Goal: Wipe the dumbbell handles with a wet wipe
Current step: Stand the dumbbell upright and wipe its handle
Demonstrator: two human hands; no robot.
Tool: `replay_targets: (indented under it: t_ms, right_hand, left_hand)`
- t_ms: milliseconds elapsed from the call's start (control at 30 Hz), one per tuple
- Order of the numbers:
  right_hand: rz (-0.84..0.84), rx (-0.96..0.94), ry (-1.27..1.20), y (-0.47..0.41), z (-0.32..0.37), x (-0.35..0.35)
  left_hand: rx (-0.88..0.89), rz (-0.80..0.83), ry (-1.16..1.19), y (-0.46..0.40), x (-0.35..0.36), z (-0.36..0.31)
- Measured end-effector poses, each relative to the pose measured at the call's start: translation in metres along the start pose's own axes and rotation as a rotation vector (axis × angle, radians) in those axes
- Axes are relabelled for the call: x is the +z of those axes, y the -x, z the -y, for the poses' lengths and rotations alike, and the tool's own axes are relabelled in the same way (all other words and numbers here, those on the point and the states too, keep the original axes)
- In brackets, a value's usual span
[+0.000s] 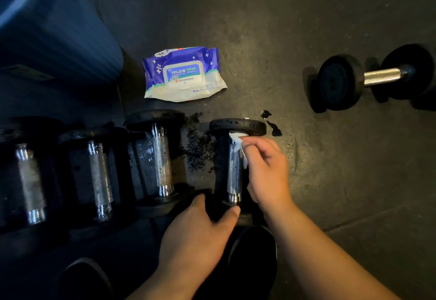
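Observation:
Several black dumbbells with knurled chrome handles lie side by side on the dark floor. On the rightmost of the row, the dumbbell, my left hand grips the near weight head. My right hand pinches a white wet wipe against the far end of its handle, next to the far weight head. Three more dumbbells lie to the left: one, a second and a third. Behind them sits the blue and white wet wipe pack, its lid shut.
A fifth dumbbell lies apart at the far right. Dark wet spots and black crumbs mark the rubber floor near the wiped dumbbell. A blue ribbed container stands at the far left. My dark shoes are at the bottom.

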State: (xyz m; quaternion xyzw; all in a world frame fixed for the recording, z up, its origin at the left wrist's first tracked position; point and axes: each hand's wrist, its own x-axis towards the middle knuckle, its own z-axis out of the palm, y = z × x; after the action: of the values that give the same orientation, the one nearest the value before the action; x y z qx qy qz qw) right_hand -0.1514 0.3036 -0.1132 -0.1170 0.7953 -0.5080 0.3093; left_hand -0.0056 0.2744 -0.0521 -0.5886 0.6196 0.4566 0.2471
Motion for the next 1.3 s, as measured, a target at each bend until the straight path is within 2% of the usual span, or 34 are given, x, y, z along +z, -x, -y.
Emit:
replay_targets:
  t_ms: [33, 67, 133, 167, 233, 367, 467, 633, 800, 933, 1133, 1300]
  right_hand:
    - [0.005, 0.006, -0.002, 0.0, 0.001, 0.0]
    - [0.007, -0.002, 0.012, -0.001, 0.001, 0.0]
    - [-0.001, -0.005, 0.03, -0.002, -0.005, 0.002]
    - [-0.009, 0.01, 0.025, -0.002, -0.009, 0.004]
    - [-0.007, 0.066, -0.009, -0.003, -0.011, 0.008]
    - [0.016, 0.186, -0.106, -0.003, -0.012, 0.011]
    - [-0.024, 0.229, -0.154, -0.005, -0.014, 0.014]
    - [-0.016, 0.397, -0.395, -0.012, -0.008, 0.012]
    - [0.156, 0.561, -0.493, -0.014, -0.005, 0.01]
    - [0.206, 0.623, -0.561, -0.021, -0.003, 0.011]
    - [0.327, 0.71, -0.603, -0.028, -0.01, 0.005]
    - [0.309, 0.684, -0.613, -0.025, -0.011, 0.003]
  left_hand:
    - [0.102, -0.1, -0.148, 0.004, -0.009, -0.004]
    - [0.237, -0.224, -0.199, 0.004, -0.019, -0.009]
    - [0.546, -0.462, -0.174, -0.008, -0.042, -0.022]
    - [0.64, -0.52, -0.163, -0.022, -0.052, -0.03]
    - [0.695, -0.445, -0.277, -0.051, -0.075, -0.056]
    - [0.816, -0.215, -0.717, -0.094, -0.094, -0.109]
    - [0.841, -0.061, -0.875, -0.102, -0.096, -0.134]
    - [0.925, 0.06, -0.94, -0.102, -0.101, -0.146]
    - [0.842, 0.176, -0.83, -0.109, -0.115, -0.136]
    - [0.805, 0.233, -0.82, -0.111, -0.113, -0.136]
    - [0.837, 0.195, -0.947, -0.109, -0.108, -0.14]
    - [0.831, 0.191, -0.894, -0.105, -0.109, -0.135]
